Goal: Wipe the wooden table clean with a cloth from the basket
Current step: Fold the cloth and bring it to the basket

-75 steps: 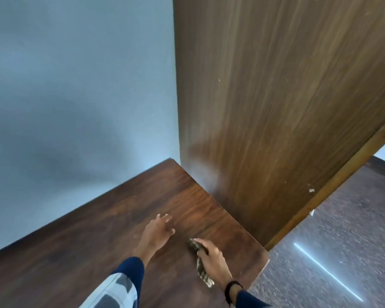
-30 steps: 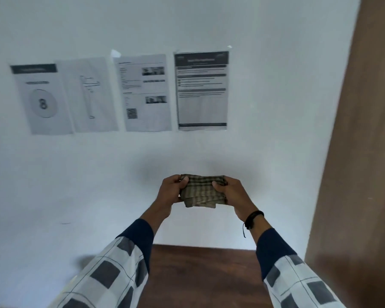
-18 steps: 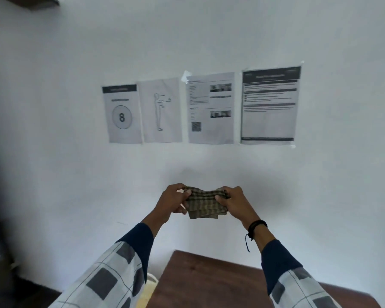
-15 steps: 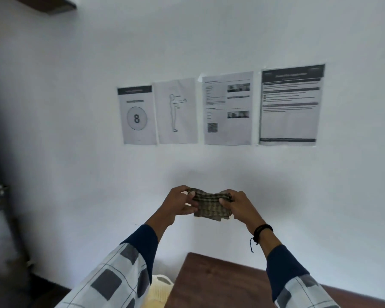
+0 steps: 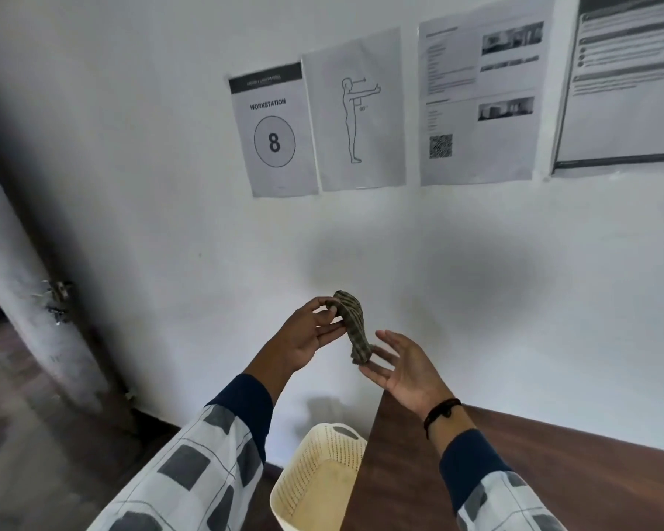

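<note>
Now | cloth (image 5: 355, 328): folded, olive-checked, drooping | left hand (image 5: 306, 339) pinches top | right hand (image 5: 404, 371) fingers spread

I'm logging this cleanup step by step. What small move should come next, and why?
Likely lower the left hand and drop the cloth into the basket: only that hand pinches it, the right hand is open beside it, and the basket sits below, by the table.
</note>
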`<state>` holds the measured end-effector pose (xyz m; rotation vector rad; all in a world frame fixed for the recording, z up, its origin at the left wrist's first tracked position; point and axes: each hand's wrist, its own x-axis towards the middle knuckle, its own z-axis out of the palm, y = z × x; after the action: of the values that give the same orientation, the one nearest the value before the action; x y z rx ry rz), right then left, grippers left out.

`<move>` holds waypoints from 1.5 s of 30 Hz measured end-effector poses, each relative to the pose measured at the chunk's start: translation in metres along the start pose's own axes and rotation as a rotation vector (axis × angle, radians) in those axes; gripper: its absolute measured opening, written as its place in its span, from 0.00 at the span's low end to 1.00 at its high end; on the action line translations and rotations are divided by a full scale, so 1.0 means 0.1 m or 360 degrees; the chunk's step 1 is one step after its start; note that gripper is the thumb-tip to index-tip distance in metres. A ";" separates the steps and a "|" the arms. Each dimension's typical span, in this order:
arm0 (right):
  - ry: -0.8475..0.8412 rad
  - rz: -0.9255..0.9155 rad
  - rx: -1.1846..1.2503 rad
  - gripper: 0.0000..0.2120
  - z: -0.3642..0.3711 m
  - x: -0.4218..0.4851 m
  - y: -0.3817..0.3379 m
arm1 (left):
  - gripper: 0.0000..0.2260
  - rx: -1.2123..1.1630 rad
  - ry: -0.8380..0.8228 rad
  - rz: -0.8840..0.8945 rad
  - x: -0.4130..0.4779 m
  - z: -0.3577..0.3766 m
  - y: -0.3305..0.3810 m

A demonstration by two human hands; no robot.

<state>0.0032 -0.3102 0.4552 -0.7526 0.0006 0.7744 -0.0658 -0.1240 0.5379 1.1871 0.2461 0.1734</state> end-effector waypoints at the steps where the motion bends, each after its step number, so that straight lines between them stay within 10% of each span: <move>1: 0.0034 0.0099 -0.0020 0.23 0.00 0.14 0.07 | 0.07 -0.0042 0.0013 -0.0015 0.06 -0.05 -0.03; 6: -0.0064 0.0380 0.0046 0.25 -0.01 0.60 0.31 | 0.10 -0.0197 0.0054 -0.0061 0.33 -0.37 -0.21; 20: 0.0515 -0.0301 -0.0650 0.14 -0.45 1.60 0.64 | 0.12 0.0667 0.0243 -0.0404 1.54 -1.39 -1.03; 34: 0.1297 0.0382 -0.1595 0.08 -1.16 2.65 2.41 | 0.10 0.1605 0.0132 -0.0750 1.93 -2.75 -2.79; 45: 0.1552 0.0684 -0.1624 0.10 -1.88 2.97 2.97 | 0.13 0.1888 -0.0322 -0.0933 2.10 -2.88 -3.69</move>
<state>0.0808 -0.0985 0.0543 -2.0984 0.7105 0.7140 0.0571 0.0536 0.0721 2.2164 0.5390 -0.7044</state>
